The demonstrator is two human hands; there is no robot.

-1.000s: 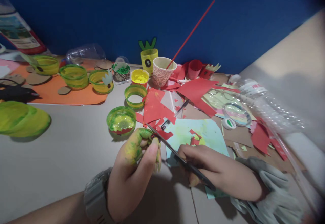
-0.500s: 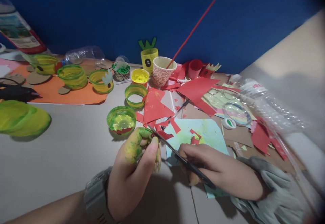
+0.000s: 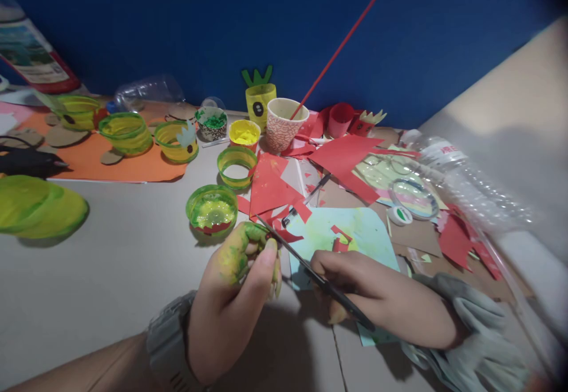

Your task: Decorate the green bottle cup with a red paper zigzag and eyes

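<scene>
My left hand (image 3: 242, 297), smeared with green and yellow paint, is closed in a pinch. Between thumb and fingertips shows a tiny dark red piece of paper (image 3: 268, 236), mostly covered by the fingers. My right hand (image 3: 350, 285) grips dark scissors (image 3: 326, 285), whose blades slant up to the left and reach the pinched piece. The blades look nearly together. Beyond the fingers, a green and yellow painted plastic cup bottom (image 3: 212, 209) stands with a jagged dark red strip on its near side. Red paper scraps (image 3: 290, 236) lie just past the blade tips.
A light blue sheet (image 3: 368, 235) lies under the right hand. Behind are a painted ring (image 3: 237, 168), a yellow paint cup (image 3: 244, 135), a green paint cup (image 3: 212, 122) and a paper cup (image 3: 286, 125) with a red stick. A clear bottle (image 3: 474, 179) lies right.
Both hands and the scissors have barely moved. A red scrap beyond the blades has shifted, and more of a dark object under the scraps shows.
</scene>
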